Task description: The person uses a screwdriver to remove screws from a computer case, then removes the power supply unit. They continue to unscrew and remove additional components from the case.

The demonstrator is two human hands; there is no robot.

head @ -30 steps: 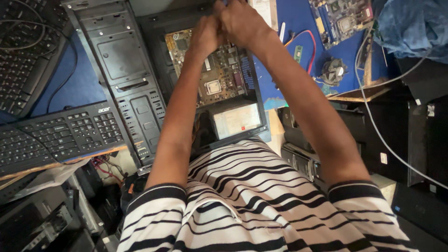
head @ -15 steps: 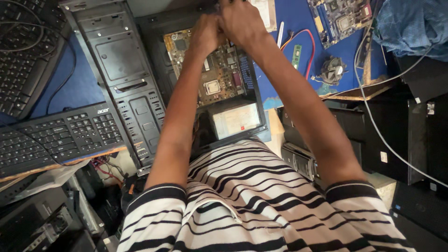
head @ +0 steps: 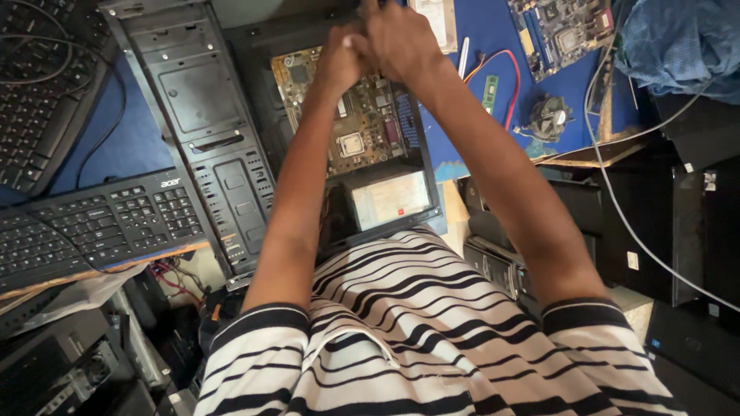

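An open black computer case (head: pixel 258 92) lies on a blue table top (head: pixel 482 35), with a green motherboard (head: pixel 362 131) inside and a labelled power supply (head: pixel 389 199) at its near end. Both my arms reach over it. My left hand (head: pixel 338 60) and my right hand (head: pixel 401 42) are pressed together above the far end of the motherboard, fingers curled. Whatever lies under or inside the hands is hidden. My striped shirt fills the bottom of the view.
The black side panel (head: pixel 196 100) lies left of the case, beside two black keyboards (head: pixel 100 223) (head: pixel 31 92). On the right are a second motherboard (head: pixel 559 27), a cooler fan (head: pixel 549 117), a memory stick (head: pixel 489 88), a blue cloth (head: pixel 686 38) and stacked black cases (head: pixel 694 231).
Both hands stay pressed together over the far end of the motherboard. They shift only slightly.
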